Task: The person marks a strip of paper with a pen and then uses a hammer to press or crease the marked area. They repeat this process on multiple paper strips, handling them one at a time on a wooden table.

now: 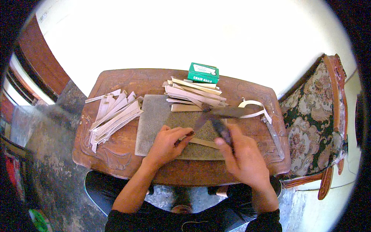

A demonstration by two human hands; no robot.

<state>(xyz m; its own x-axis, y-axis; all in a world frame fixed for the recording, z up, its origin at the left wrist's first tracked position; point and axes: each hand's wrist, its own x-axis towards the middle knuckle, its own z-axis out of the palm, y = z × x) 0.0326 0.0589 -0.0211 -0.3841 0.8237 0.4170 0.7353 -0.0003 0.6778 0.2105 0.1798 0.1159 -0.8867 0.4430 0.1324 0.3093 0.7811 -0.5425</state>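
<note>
My right hand [247, 158] is wrapped round the dark handle of a hammer [220, 129], whose head is smeared by motion above the slab. My left hand [168, 143] rests on the grey slab [154, 116] with thumb and fingertips pinched together. Something small and dark shows at those fingertips, too small to name. A narrow pale strip [205, 143] lies flat on the slab, running from the left fingertips toward the right hand. Behind the hammer, a pile of flat pale strips [193, 94] overlaps the slab's far edge.
Another heap of pale strips [116, 116] lies on the left of the carved wooden table [123, 81]. A green nail box [203, 72] stands at the back. A curled pale strip [257, 104] is at the right. A flowered chair [313, 112] stands beyond the table's right edge.
</note>
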